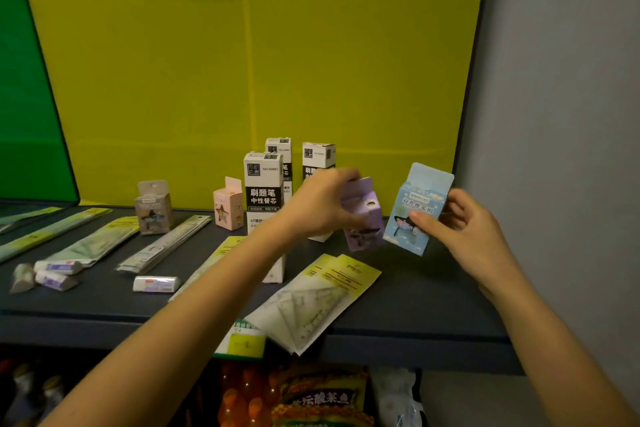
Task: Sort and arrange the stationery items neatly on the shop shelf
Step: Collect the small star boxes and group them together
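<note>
Head camera view, looking down at a dark shelf [415, 305] backed by a yellow panel [242, 62]. Both hands hold small cartons above the shelf, just right of centre.

The left hand [322, 208] is blurred, with its fingers curled over the top of a purple box [363, 218]. The right hand [460, 229] pinches a blue box [415, 215], thumb on the front and fingers behind. The two boxes are side by side and almost touching.

They look like the same kind of item as a pink box [228, 206] and a grey box [154, 210], which stand upright toward nine o'clock. The step in hand is probably grouping all four. To do it well, set each box down upright, front facing out, in one row with those two.

Room and edges:
- Tall white refill boxes [263, 184] stand between the hands and the pink box. A low sideways sweep could topple them, so lift over them.
- Set-square packets [311, 302] at six o'clock overhang the front edge and could slide off if brushed.
- Ruler packets [162, 250] and erasers [157, 283] lie scattered toward eight o'clock.
- Bare shelf shows at four o'clock, closed off by a grey wall [554, 149] at three o'clock.
</note>
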### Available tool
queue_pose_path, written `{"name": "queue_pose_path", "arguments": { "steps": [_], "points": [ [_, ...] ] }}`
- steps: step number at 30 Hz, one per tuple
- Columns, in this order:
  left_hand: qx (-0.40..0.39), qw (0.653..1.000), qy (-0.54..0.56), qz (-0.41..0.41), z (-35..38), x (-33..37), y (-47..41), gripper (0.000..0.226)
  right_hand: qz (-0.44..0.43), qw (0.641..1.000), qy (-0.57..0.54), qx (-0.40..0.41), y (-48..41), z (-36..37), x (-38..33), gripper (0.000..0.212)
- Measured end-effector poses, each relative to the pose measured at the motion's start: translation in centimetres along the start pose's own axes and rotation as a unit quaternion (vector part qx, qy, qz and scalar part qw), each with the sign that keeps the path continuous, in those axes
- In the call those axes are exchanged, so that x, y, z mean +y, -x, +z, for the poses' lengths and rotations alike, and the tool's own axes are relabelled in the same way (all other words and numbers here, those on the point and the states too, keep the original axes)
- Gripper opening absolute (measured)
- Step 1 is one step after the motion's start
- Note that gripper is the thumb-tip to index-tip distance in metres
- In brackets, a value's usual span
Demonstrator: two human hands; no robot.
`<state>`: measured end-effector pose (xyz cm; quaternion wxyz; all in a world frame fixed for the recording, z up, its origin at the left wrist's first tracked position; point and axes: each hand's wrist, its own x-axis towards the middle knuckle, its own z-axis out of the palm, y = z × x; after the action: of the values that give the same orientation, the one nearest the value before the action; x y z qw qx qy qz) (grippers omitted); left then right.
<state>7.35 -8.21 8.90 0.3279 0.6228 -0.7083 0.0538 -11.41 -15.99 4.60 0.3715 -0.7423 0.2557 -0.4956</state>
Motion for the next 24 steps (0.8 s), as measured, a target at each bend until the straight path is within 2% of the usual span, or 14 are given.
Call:
{"name": "queue_pose_path", "arguments": {
  "steps": [3,5,7,11,20,24],
  "points": [
    [0.037,0.999,0.030,-0.010,-3.3,1.0,2.1,0.038,-0.031,0.999,-0.004,0.009,0.5,0.3,-1.3,0.033],
    [0.086,0.993,0.037,-0.064,-8.6,0.0,7.2,0.038,-0.053,0.995,-0.046,-0.070,0.9,5.4,-4.2,0.033],
    [0.094,0.988,0.074,-0.097,-10.3,-0.6,8.2,0.042,-0.071,0.993,-0.064,-0.075,1.1,5.9,-5.6,0.034],
    [0.128,0.977,0.072,-0.156,-14.0,-2.3,12.0,0.045,-0.081,0.986,-0.078,-0.121,1.3,9.1,-7.2,0.028],
    [0.156,0.944,0.025,-0.290,-25.1,-10.9,29.0,0.055,-0.086,0.958,-0.115,-0.248,5.6,27.1,-12.8,0.022],
    [0.161,0.934,0.006,-0.319,-30.0,-14.2,35.8,0.033,-0.084,0.949,-0.128,-0.277,7.9,36.0,-15.5,0.029]
  ]
}}
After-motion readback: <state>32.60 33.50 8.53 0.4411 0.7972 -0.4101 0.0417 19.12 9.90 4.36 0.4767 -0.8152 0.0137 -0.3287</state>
